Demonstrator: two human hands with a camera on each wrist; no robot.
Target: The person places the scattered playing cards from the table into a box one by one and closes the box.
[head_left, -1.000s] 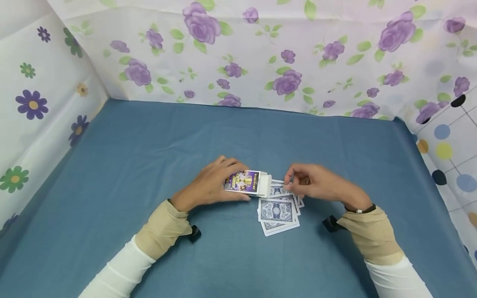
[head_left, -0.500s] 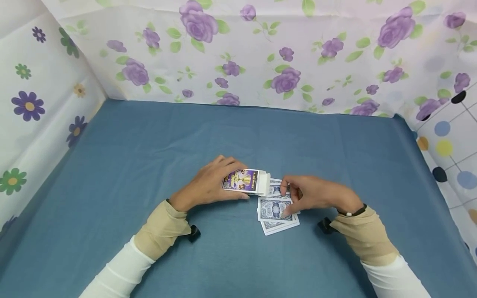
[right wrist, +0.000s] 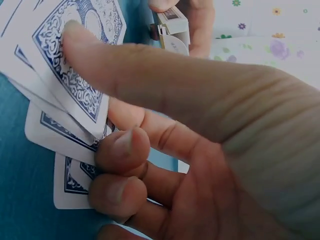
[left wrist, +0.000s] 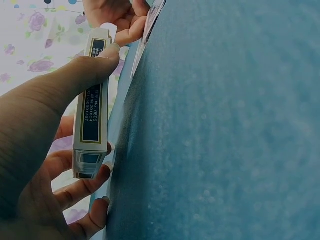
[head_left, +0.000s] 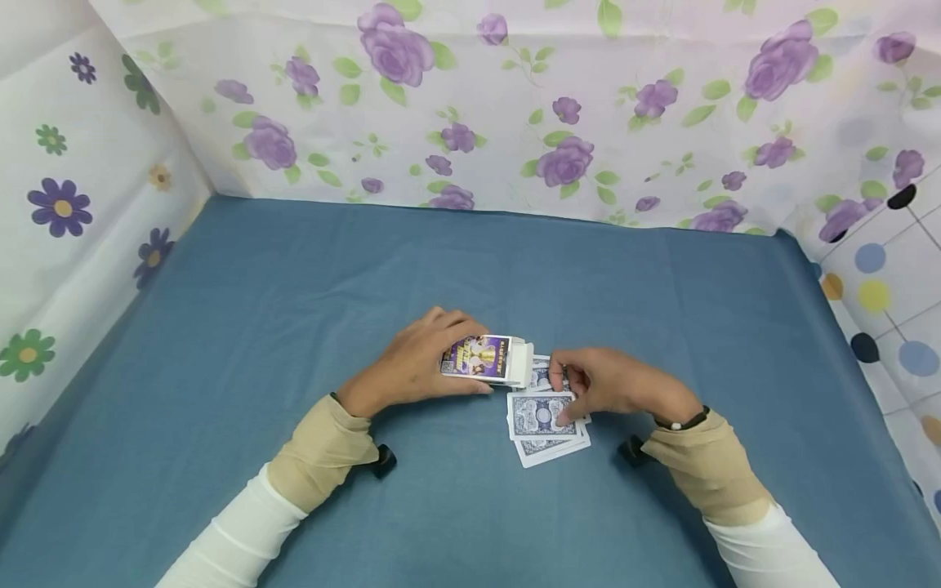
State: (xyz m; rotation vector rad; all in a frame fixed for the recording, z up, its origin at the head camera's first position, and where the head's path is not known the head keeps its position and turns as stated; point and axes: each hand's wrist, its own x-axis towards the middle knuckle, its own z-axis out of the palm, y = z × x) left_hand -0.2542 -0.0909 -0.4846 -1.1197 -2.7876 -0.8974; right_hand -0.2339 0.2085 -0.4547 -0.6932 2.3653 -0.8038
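The thumb of my right hand (head_left: 613, 380) lies on the patterned back of the top card (head_left: 537, 416), with my index finger curled at the far edge, partly hidden behind a corner; I record this as a pinch. The remaining right fingers are bent and close together beside the other cards (right wrist: 60, 132), which overlap underneath, blue-and-white backs showing where visible, fanned unevenly. My left hand (head_left: 419, 359) grips the card box (head_left: 479, 358), thumb along one narrow side and fingers at the opposite side, slightly parted. The box shows a purple face with a gold figure; its narrow side carries a dark, gold-bordered panel of small print. The white flap (head_left: 522, 365) stands out at the end facing my right hand, just over the nearest cards. Whether the box rests on the blue cloth (head_left: 331, 278) I cannot tell. The cards lie on that cloth, right of the box. Beige cuffs (head_left: 323, 449) cover my white sleeves (head_left: 231, 523). Beyond the cloth hangs a sheet (head_left: 507, 106) printed with purple roses.
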